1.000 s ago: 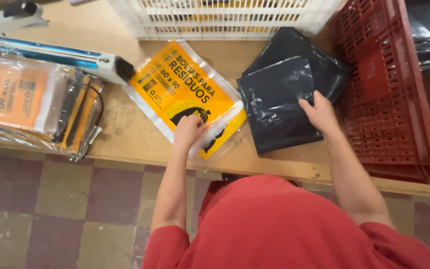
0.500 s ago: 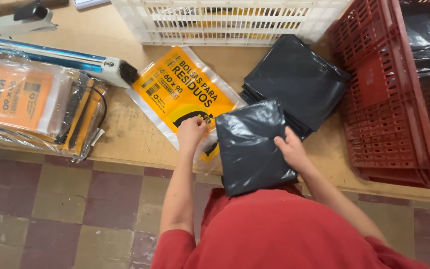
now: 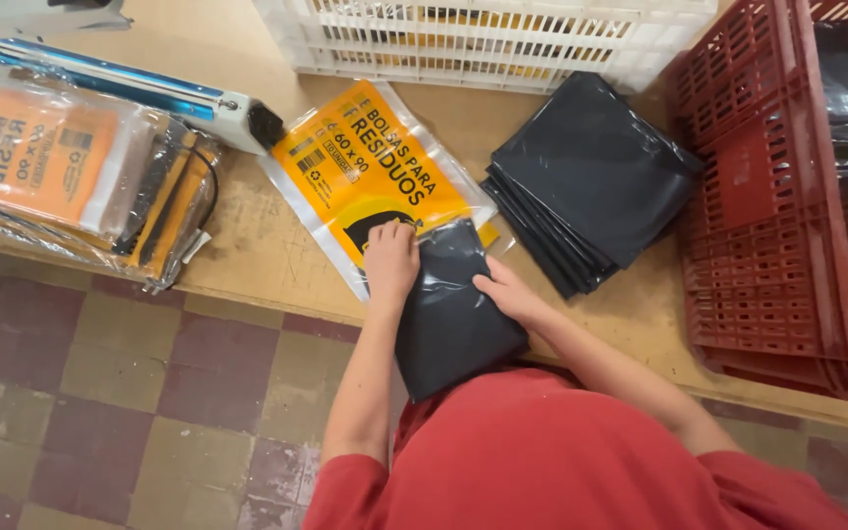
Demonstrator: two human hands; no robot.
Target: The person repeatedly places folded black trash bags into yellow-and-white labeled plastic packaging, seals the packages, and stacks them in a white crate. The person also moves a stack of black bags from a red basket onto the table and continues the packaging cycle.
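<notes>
The left hand (image 3: 391, 261) pinches the yellow packet's (image 3: 365, 162) mouth while the flat right hand (image 3: 504, 291) pushes a folded black bag (image 3: 451, 314) partly inside; more await beyond.

Bright even light, soft shadows, sharp focus

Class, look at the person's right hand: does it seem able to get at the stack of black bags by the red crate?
Probably yes. The right hand rests on a folded black bag, and only bare table lies between it and the stack of black bags.

Left hand (image 3: 391, 261) fingers curled; right hand (image 3: 508, 291) flat, fingers extended.
</notes>
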